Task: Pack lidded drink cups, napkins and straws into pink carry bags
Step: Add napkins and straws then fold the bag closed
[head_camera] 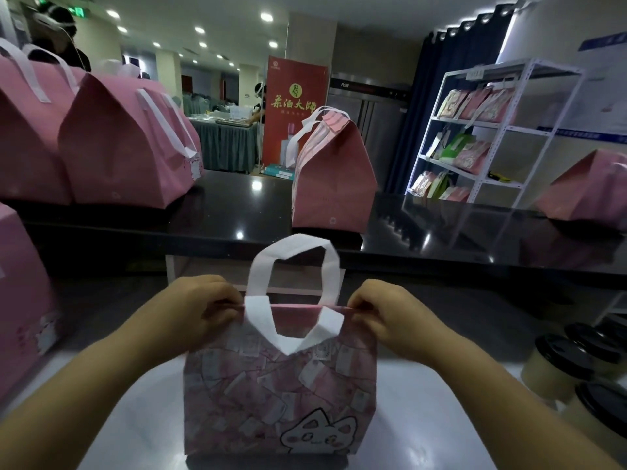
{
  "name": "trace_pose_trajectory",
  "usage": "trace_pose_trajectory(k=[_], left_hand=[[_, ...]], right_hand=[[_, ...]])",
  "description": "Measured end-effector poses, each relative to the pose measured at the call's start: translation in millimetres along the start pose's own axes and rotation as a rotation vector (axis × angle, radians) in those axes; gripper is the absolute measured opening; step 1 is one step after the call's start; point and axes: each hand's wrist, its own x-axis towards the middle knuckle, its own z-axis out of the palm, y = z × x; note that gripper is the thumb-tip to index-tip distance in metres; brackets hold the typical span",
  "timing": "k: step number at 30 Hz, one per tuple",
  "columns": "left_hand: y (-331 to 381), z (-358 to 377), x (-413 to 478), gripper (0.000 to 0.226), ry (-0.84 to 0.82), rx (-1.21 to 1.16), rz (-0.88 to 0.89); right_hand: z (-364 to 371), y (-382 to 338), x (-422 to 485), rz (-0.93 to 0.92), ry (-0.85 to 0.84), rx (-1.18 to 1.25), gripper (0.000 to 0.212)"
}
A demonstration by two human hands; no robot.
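Head cam: the pink carry bag (278,395) with the cartoon cat stands upright dead centre on the white table (424,418), printed side facing the camera. Its mouth is pulled flat and closed, so I can't tell what's inside. One white handle (291,252) loops up toward 12 o'clock, and the near one is folded down over the front.

Both hands are on the top rim. The left hand (200,310) pinches the edge at about 10 o'clock from the bag's middle, just left of the handle. The right hand (383,312) pinches it at about 2 o'clock, just right of the handle, fingers curled over the edge on both sides.

At 4 o'clock are a few beige cups (556,364) with black lids, near the bag but not touching it.

On the black counter (237,198) behind stand more pink bags with their tops folded shut: a pair at 10 o'clock (125,147), one at 12 (336,178) and one at 2 (587,188). The white shelf (492,130) at 1 o'clock holds more bags.
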Motion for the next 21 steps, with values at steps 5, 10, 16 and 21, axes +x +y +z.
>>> trace_pose_trajectory(k=[5, 10, 16, 21], left_hand=[[-1.5, 5.5, -3.6, 0.017, 0.034, -0.069, -0.022], [3.5, 2.5, -4.1, 0.017, 0.137, -0.066, -0.007], [29.3, -9.3, 13.7, 0.036, 0.133, -0.191, 0.053], [66.4, -24.2, 52.4, 0.048, 0.180, -0.312, 0.180]], right_hand=[[9.2, 12.4, -10.6, 0.075, 0.043, 0.056, 0.008], [9.2, 25.2, -19.3, 0.125, 0.056, 0.188, 0.013], [-33.4, 40.0, -33.4, 0.102, 0.257, 0.296, 0.015], [-82.6, 57.0, -51.1, 0.077, 0.452, 0.311, 0.019]])
